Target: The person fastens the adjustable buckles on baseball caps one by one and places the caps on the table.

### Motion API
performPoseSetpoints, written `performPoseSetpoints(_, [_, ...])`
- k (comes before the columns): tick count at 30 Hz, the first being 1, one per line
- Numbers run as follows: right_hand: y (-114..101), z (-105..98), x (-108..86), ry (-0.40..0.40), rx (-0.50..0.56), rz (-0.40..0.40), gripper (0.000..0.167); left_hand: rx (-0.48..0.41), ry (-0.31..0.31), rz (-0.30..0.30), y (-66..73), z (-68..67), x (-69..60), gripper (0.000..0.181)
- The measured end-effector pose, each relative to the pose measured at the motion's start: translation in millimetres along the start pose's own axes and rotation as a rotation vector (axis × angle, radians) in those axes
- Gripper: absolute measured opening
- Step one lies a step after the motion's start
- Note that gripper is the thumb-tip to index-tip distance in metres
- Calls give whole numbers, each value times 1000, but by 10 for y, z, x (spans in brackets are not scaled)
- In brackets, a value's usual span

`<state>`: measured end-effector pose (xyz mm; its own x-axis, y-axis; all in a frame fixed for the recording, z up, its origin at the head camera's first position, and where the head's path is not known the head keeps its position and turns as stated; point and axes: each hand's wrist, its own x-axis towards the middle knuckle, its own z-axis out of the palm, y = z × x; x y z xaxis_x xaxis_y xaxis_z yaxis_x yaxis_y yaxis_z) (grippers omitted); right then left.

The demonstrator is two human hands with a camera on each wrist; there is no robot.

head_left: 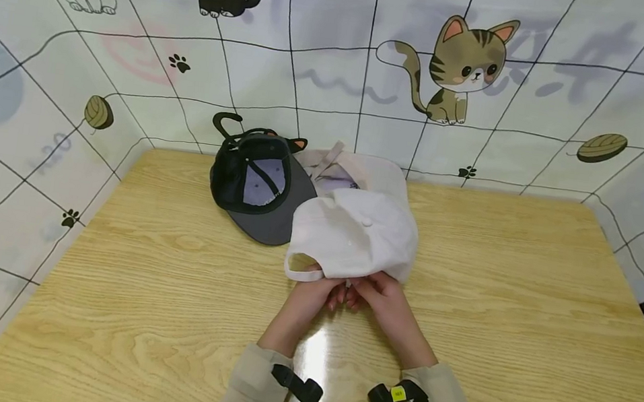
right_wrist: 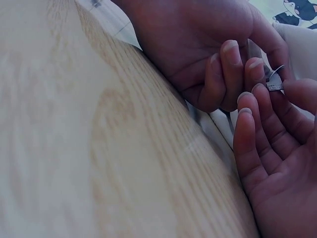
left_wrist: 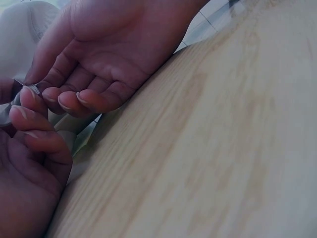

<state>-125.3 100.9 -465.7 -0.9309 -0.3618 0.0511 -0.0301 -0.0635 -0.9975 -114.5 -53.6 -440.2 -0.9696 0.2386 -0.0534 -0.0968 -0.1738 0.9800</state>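
A white cap [head_left: 354, 232] lies crown up in the middle of the table, its back opening and strap [head_left: 305, 275] at the near left. Both hands meet at the cap's near edge. My left hand [head_left: 312, 298] and right hand [head_left: 387, 308] pinch at a small white printed tag [right_wrist: 274, 86] between thumbs and fingertips, with a thin thread-like strand beside it. In the left wrist view the tag [left_wrist: 34, 89] is partly covered by fingertips. The remaining fingers are loosely curled, palms turned inward. Exactly how each fingertip grips the tag is partly hidden.
Behind the white cap lies a paler cap [head_left: 383, 172], partly covered by it. At its left a dark grey cap [head_left: 292, 214] with black cat-tail and ear shapes shows its inside. The wooden table [head_left: 521, 309] ends at cat-printed cloth walls [head_left: 325, 86] on several sides.
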Motion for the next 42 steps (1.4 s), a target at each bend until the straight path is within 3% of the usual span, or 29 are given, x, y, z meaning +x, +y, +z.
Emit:
performPoseSetpoints(10, [-26,5,9,15,-19,33,27,-8,32,-13,-229,-49,91,29])
performPoseSetpoints(22, [-2,7,2,24,-30,30,27,13,23,31,-267,-56,93,34])
performPoseSetpoints(31, [-32,5,-1,21,-26,10,27,-2,16,13,-258,-55,105,32])
performPoseSetpoints(42, [-20,25,-5,-13,-31,18,26,11,21,43,-240,-61,94,36])
